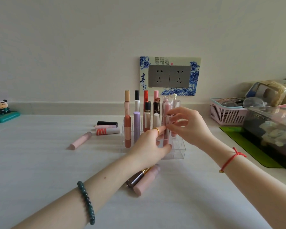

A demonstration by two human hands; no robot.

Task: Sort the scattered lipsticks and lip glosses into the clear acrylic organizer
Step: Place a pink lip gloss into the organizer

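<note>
The clear acrylic organizer (177,152) stands mid-table with several lipsticks and glosses upright in its slots. Both hands hold one pink lip gloss with a silver cap (167,128) upright over a front slot. My left hand (149,147) grips its lower part; my right hand (186,124) pinches its cap. Loose tubes lie on the table: a pink one (81,140) at the left, three stacked tubes (107,128) beside the organizer, and a brown tube (136,179) with a pink tube (147,180) under my left wrist.
A pink basket (228,115) and a clear box of clutter (271,128) on a green mat (248,147) fill the right side. A panda figurine (2,111) stands at far left. A wall socket (169,76) sits behind the organizer.
</note>
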